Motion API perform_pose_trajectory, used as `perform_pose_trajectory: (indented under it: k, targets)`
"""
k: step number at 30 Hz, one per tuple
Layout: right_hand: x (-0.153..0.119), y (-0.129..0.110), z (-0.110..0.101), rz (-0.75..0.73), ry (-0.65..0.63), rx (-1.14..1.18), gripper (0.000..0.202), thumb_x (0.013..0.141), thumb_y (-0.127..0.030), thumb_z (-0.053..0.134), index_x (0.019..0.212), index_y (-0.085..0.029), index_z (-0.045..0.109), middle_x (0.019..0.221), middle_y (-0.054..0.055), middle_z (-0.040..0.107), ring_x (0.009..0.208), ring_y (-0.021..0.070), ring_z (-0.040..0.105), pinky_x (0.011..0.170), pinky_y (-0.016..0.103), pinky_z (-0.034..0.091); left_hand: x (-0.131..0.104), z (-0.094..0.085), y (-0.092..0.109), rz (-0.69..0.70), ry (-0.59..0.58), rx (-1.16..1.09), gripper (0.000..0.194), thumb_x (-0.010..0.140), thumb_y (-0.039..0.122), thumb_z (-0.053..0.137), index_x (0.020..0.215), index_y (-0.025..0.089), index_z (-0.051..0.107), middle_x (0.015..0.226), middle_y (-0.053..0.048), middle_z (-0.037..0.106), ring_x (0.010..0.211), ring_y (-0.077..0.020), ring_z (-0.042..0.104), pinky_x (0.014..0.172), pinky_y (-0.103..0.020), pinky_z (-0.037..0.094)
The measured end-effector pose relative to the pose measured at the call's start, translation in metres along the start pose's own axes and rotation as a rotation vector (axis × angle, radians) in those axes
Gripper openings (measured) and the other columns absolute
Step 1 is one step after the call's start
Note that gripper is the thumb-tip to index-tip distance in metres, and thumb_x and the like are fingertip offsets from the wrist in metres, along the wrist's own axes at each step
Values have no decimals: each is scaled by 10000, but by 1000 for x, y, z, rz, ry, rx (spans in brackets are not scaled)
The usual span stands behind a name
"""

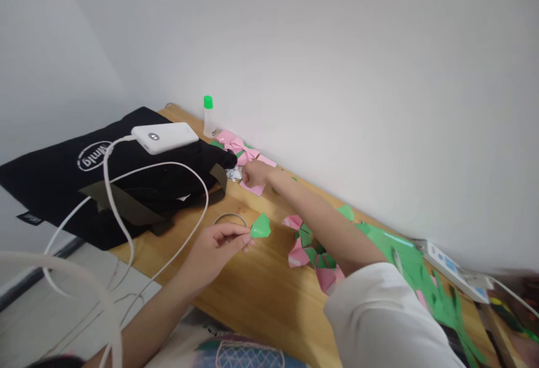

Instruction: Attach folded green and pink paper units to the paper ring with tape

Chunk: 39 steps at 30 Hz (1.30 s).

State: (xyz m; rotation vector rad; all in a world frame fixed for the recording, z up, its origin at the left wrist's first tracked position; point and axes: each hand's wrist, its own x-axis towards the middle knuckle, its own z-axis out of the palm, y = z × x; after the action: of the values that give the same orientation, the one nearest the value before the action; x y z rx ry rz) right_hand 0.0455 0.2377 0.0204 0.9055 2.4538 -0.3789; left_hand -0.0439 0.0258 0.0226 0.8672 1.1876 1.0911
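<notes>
My left hand point(225, 241) pinches a folded green paper piece point(261, 226) between thumb and fingers above the wooden table. My right hand point(255, 173) reaches far across to the wall side, its fingers curled down at a pink paper piece point(252, 188). What lies in those fingertips is hidden. Beyond it sit folded pink papers point(238, 146), and crumpled white paper point(234, 173) is just left of the hand. Under my right forearm lies a curved chain of pink and green folded pieces point(298, 254), partly covered by the arm.
A black bag point(63, 166) bears a white power bank point(166, 136) with a looping white cable point(206, 194). By the wall stands a green-capped glue bottle point(208, 118). Green paper point(389, 247) and a power strip point(446, 264) lie right. A thin ring point(231, 214) rests behind my left hand.
</notes>
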Motion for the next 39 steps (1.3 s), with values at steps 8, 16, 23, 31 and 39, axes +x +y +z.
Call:
perform_pose_trajectory:
  k: [8,16,23,31,39]
  targets:
    - [-3,7,-16,5,161,136,347,921,-348,594,1215,-165,579,1230,86,605,1036,220,625,859,426,546,0,0,-1,-3,-1,-15,107,645,291,743,666,186,742,617,-12,702,592,-112,595,595,-212,485]
    - [-4,2,-17,16,263,259,339,924,-347,590,1211,-166,579,1216,86,611,1022,212,630,854,422,549,0,1,2,-2,15,-10,119,648,299,748,663,181,738,623,-21,699,596,-129,604,612,-243,503]
    - [-74,-4,-37,60,466,421,82,848,-109,611,875,-125,687,885,28,701,856,143,638,833,288,481,-5,11,7,21,27,-147,80,654,253,769,676,178,751,589,4,684,571,-96,592,598,-206,490]
    - [-229,-39,54,311,604,1186,504,839,-620,533,648,-168,647,613,30,644,569,130,576,550,260,432,-10,48,3,51,-123,-310,52,678,221,784,711,205,748,630,21,721,613,-104,645,658,-212,538]
    - [-248,-85,141,322,1171,1807,238,704,-420,735,644,-215,630,612,-21,597,569,117,531,570,252,451,-32,78,-19,-75,-464,8,110,779,253,671,824,178,737,810,-29,762,694,-152,665,740,-294,540]
